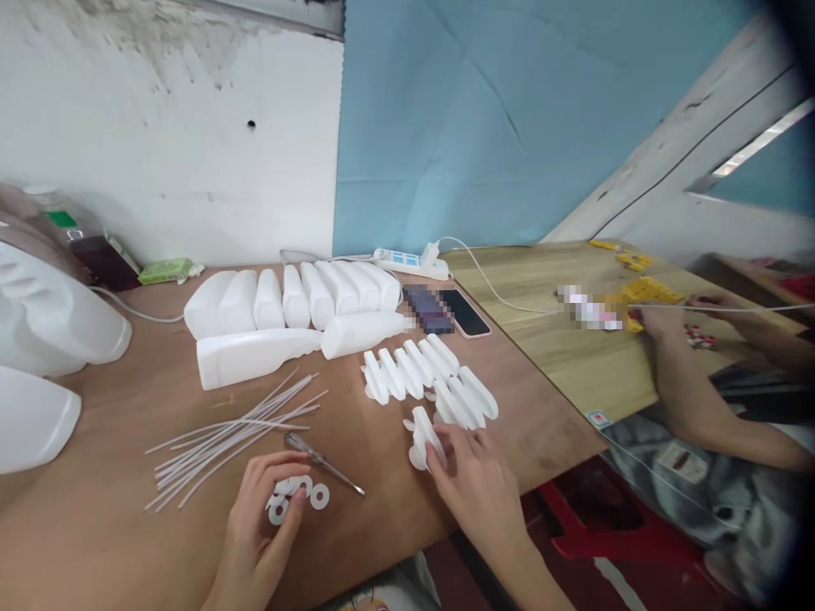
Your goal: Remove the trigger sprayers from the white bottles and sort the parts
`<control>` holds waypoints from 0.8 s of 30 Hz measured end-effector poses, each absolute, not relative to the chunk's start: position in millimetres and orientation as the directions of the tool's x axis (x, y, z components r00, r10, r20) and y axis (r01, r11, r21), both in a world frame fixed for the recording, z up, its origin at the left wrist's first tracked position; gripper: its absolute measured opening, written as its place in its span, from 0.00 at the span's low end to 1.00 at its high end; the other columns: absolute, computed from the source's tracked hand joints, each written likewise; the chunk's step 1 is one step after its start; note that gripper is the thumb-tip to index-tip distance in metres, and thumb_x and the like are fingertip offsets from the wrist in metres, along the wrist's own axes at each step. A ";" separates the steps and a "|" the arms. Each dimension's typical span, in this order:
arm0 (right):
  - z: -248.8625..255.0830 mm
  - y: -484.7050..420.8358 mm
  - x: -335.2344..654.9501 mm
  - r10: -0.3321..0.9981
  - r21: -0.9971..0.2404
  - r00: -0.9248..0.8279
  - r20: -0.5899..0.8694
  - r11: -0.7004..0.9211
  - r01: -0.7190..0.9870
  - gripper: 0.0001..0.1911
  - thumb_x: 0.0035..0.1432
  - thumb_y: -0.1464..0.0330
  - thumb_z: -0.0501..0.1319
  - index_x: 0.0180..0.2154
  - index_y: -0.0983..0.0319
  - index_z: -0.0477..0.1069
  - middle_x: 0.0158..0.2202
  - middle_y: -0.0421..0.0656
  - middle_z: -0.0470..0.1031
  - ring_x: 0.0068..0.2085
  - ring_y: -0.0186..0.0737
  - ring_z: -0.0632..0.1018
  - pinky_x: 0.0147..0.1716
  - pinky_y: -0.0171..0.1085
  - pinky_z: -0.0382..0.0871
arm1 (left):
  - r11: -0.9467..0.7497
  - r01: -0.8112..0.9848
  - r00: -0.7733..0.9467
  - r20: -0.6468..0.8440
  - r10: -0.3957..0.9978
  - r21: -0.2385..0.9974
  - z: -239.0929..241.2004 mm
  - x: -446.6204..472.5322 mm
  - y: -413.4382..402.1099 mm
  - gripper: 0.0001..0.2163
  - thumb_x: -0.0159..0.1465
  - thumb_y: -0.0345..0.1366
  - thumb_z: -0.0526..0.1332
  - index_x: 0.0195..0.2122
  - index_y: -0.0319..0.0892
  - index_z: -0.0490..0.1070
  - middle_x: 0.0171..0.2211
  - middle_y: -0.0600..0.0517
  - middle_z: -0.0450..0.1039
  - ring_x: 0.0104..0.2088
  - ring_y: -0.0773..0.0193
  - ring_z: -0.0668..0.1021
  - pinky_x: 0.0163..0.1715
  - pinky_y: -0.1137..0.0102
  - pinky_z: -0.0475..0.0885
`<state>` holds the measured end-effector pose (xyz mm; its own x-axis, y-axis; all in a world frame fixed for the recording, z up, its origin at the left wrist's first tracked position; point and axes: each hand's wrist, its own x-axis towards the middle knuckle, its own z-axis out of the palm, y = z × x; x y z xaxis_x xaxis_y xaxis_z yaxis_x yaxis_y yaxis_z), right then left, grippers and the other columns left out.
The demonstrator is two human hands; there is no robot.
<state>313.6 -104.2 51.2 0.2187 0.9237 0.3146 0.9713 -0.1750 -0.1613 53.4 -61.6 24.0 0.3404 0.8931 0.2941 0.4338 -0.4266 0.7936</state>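
My left hand (264,509) rests on the brown table (95,518), its fingers curled over a few white plastic rings (317,496) that lie flat. My right hand (474,475) grips a small stack of white plastic discs (421,437) standing on edge near the table's front. Just behind that stack lie two longer rows of the same white discs (433,378). A small screwdriver (322,462) lies between my hands. A bundle of thin white tubes (235,433) is spread out to the left of it.
White plastic bottles (293,310) lie in rows at the back, larger jugs (44,322) at the left edge. Two phones (446,311) and a power strip (411,263) sit behind. Another person's hands (662,318) work with yellow parts at the adjoining light wood table (573,356). A red stool (586,518) stands below.
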 end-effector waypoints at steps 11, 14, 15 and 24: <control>42.0 -98.2 324.5 0.871 0.050 0.132 0.474 -0.176 0.983 0.11 0.57 0.65 0.54 0.37 0.65 0.68 0.25 0.45 0.73 0.32 0.44 0.67 0.33 0.39 0.58 | -0.473 0.517 0.282 0.379 0.881 0.713 28.3 47.3 -63.4 0.06 0.59 0.31 0.55 0.36 0.46 0.67 0.38 0.50 0.68 0.41 0.60 0.70 0.39 0.66 0.67; 38.6 -97.2 325.0 0.860 0.057 0.142 0.491 -0.195 0.979 0.11 0.57 0.65 0.54 0.37 0.66 0.68 0.26 0.46 0.73 0.32 0.43 0.67 0.33 0.38 0.59 | -0.481 0.522 0.289 0.384 0.877 0.705 28.8 47.9 -62.2 0.05 0.58 0.31 0.55 0.35 0.46 0.68 0.38 0.50 0.69 0.40 0.60 0.71 0.37 0.67 0.68; 37.9 -96.9 324.9 0.858 0.061 0.142 0.493 -0.197 0.978 0.10 0.57 0.65 0.54 0.37 0.66 0.68 0.26 0.46 0.73 0.32 0.43 0.67 0.33 0.38 0.59 | -0.484 0.522 0.291 0.387 0.875 0.703 28.8 47.9 -62.1 0.05 0.58 0.31 0.55 0.34 0.46 0.68 0.38 0.50 0.69 0.40 0.60 0.71 0.37 0.67 0.68; 39.1 -96.8 325.5 0.858 0.070 0.144 0.493 -0.204 0.976 0.10 0.55 0.66 0.56 0.37 0.66 0.68 0.26 0.45 0.73 0.33 0.44 0.67 0.33 0.37 0.59 | -0.512 0.514 0.306 0.411 0.859 0.688 25.3 44.2 -63.4 0.06 0.58 0.30 0.55 0.36 0.46 0.68 0.38 0.49 0.68 0.41 0.60 0.70 0.38 0.66 0.68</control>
<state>325.5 -96.8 39.1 0.1440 0.8580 0.4931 0.9765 -0.2041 0.0700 44.2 -63.4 25.3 0.3057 0.8587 0.4112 0.5145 -0.5124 0.6876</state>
